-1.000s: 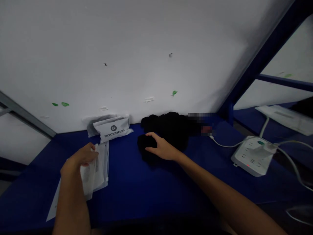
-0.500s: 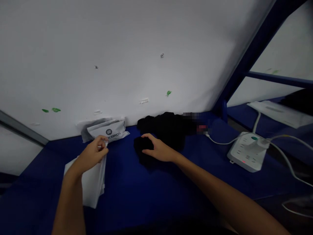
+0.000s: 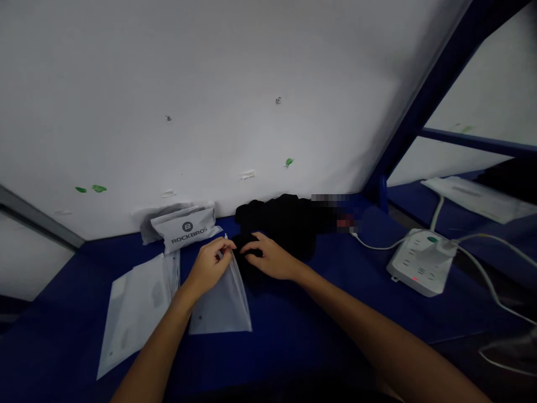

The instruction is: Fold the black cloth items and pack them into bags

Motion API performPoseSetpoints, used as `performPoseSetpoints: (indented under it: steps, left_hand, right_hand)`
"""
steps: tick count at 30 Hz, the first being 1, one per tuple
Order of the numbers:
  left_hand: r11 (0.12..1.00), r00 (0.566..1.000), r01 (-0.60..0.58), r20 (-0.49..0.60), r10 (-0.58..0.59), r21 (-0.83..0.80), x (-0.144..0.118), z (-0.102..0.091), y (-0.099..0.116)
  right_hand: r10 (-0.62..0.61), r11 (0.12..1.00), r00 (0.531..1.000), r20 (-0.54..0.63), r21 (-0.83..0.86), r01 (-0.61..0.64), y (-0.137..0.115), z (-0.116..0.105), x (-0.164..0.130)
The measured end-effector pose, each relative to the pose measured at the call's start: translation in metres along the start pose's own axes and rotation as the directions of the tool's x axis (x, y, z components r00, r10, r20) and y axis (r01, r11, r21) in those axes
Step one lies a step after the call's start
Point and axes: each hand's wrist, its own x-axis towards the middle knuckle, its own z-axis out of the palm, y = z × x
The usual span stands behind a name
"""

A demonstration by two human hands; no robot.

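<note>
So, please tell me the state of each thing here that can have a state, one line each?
Left hand: shut on the top edge of the clear bag.
Clear bag: held up at its top, lower end on the blue table.
Right hand: resting on the black cloth, fingers curled.
Black cloth: crumpled against the wall.
Branded pouch: leaning on the wall.
Bag stack: lying flat.
Power strip: plugged, red light on.

Translucent plastic bag [image 3: 222, 302], matt black cloth [image 3: 285, 221], smooth blue tabletop [image 3: 302, 313]

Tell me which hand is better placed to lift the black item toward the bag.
Right, probably. The right hand already rests on the black item, while the left hand pinches the clear bag by its top edge.
</note>
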Motion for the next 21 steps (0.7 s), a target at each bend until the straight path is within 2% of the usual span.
performPoseSetpoints:
  steps: [7,11,15,19,21]
  left_hand:
    - [0.984,0.994,0.020,-0.099,-0.039,-0.178,-0.002,0.012,0.002]
    - [0.987,0.990,0.023,-0.132,-0.044,-0.157,-0.002,0.017,0.002]
    - [0.997,0.987,0.079,-0.143,-0.078,0.002,-0.006,0.024,0.009]
    - [0.939,0.970,0.242,-0.065,-0.233,0.245,-0.010,0.027,0.019]
    - [0.898,0.956,0.278,-0.006,-0.294,0.341,-0.011,0.026,0.023]
  right_hand:
    - [-0.017,0.999,0.997,0.070,0.032,0.015,-0.008,-0.001,-0.004]
    - [0.013,1.000,0.997,0.072,-0.023,-0.012,-0.012,0.001,-0.006]
    - [0.076,0.997,0.997,-0.006,-0.016,-0.077,-0.015,0.007,-0.006]
    - [0.192,0.981,0.973,-0.126,-0.005,-0.194,-0.012,0.008,-0.002]
    - [0.250,0.967,0.949,-0.192,-0.007,-0.256,-0.006,0.006,0.001]
